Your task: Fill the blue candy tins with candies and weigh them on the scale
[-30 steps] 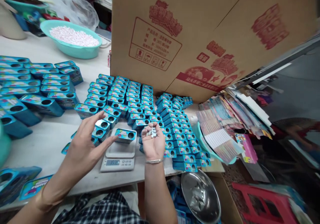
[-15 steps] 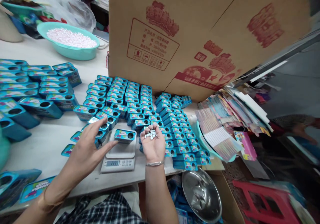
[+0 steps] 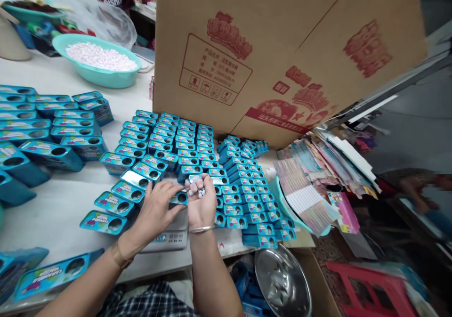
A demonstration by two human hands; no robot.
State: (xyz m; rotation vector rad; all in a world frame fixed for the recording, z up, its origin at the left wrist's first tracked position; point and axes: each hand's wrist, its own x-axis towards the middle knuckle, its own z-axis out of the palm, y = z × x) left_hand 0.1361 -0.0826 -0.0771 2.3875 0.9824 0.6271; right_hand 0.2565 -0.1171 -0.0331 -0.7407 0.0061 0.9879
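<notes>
Cradling small white rounded pellets (image 3: 201, 193) at mid-frame in our cupped right hand (image 3: 199, 209), we are risking a spill if its curl is loosening. Our left hand (image 3: 155, 209) is bracketing a blue rectangular tin (image 3: 179, 198) over the white plastic scale (image 3: 179, 240), grip unclear to us; a knock could be tipping the tin.

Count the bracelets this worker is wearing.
2: a tan bracelet worn just below the left hand and a silver bracelet just below the right hand. None seem hidden.
</notes>
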